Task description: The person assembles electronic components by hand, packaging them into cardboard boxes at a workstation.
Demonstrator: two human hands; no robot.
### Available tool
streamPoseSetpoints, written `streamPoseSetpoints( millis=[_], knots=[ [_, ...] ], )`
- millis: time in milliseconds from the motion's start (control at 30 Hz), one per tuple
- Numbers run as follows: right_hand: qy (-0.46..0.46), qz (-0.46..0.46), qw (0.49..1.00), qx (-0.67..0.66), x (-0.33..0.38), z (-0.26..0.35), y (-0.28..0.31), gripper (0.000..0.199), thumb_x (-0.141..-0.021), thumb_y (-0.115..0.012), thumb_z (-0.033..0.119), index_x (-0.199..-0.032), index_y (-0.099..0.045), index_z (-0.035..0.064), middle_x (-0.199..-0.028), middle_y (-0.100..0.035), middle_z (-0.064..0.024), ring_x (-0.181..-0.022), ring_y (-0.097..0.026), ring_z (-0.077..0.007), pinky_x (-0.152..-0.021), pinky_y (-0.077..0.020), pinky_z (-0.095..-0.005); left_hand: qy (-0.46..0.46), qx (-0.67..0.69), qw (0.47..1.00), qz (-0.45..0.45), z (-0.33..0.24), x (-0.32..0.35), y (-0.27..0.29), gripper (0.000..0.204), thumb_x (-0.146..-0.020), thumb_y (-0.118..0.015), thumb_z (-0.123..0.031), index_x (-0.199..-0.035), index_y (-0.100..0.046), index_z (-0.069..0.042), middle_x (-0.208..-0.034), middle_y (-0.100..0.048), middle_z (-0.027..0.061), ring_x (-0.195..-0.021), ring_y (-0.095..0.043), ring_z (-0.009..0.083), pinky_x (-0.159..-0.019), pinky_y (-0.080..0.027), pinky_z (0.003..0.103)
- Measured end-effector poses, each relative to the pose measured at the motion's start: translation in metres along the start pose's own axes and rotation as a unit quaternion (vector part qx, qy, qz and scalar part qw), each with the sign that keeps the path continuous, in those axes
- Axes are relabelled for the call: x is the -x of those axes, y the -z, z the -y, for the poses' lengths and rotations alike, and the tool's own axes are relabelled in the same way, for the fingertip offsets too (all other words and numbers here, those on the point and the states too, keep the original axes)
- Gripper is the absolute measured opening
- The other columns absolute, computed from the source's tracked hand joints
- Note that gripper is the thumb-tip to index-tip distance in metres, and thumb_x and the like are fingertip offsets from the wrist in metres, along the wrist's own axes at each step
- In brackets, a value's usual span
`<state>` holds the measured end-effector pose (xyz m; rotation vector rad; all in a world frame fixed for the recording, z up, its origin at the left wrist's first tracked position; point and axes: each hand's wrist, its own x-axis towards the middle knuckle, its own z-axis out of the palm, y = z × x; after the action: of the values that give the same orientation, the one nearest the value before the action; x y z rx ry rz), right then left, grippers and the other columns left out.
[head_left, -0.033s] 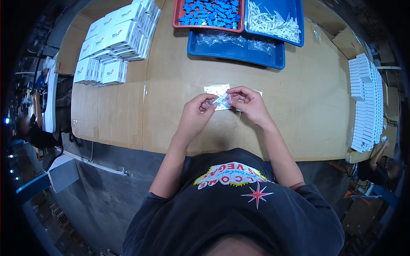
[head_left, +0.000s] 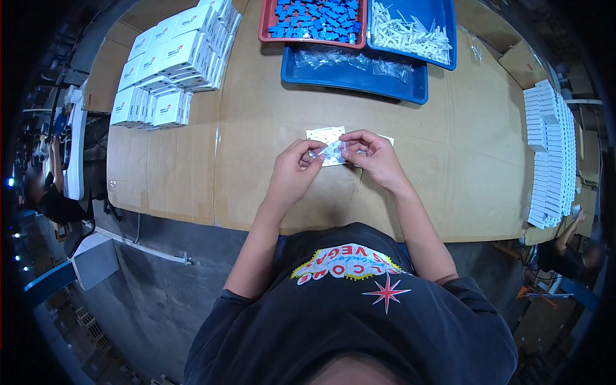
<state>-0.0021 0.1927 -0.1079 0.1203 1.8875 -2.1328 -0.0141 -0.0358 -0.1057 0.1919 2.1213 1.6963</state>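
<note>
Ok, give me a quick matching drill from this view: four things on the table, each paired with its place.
Things:
1. red tray
2. stacked white boxes
3. small clear bag
4. row of white packs

Places:
A. table's right edge
B. between both hands
C. far left of the table
D. far side, holding blue pieces

Pairs: 1-D, 2-C, 3-B, 4-A

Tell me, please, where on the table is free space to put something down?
Bare cardboard lies between the white boxes and the left hand, and between the right hand and the white stack. The far edge is crowded with the trays.
</note>
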Motion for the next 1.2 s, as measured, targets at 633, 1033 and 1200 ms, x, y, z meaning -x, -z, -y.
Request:
streamPoseSetpoints(
  millis=[633,1033,1200],
  knots=[
    [-0.006,0.012,1.0,-0.001,-0.008,0.007,0.006,0.026,-0.096,-0.071,-0.001,-0.122,-0.073,-0.0017,-0.108,-0.074,-0.007,-0.093,-0.067,-0.0098,-0.083,-0.0547,-0.0229,-0.076,-0.081,0.993,-0.038,-0.019,-0.009,0.012,0.025,-0.091,-0.076,-0.007,-0.115,-0.075,-0.001,-0.092,-0.069,0.0047,-0.078,-0.057,0.0103,-0.073,-0.049,0.026],
    [0.128,-0.071,0.953,0.265,-0.012,-0.008,-0.003,0.018,-0.092,-0.075,0.009,-0.11,-0.077,0.0043,-0.095,-0.073,-0.0113,-0.087,-0.067,-0.022,-0.078,-0.0535,-0.0325,-0.17,-0.262,0.948,-0.069,-0.002,-0.021,0.016,0.021,-0.086,-0.079,-0.018,-0.104,-0.077,-0.008,-0.094,-0.074,0.0061,-0.089,-0.066,0.0236,-0.09,-0.048,0.038],
    [0.224,-0.082,0.892,0.383,-0.007,-0.011,-0.007,0.012,-0.089,-0.077,0.008,-0.101,-0.077,0.0041,-0.089,-0.072,-0.0087,-0.08,-0.062,-0.0228,-0.07,-0.0513,-0.0336,-0.2,-0.324,0.92,-0.088,0.004,-0.018,0.014,0.016,-0.085,-0.079,-0.019,-0.1,-0.078,-0.011,-0.099,-0.072,0.0021,-0.1,-0.063,0.0234,-0.1,-0.041,0.041]
  ],
)
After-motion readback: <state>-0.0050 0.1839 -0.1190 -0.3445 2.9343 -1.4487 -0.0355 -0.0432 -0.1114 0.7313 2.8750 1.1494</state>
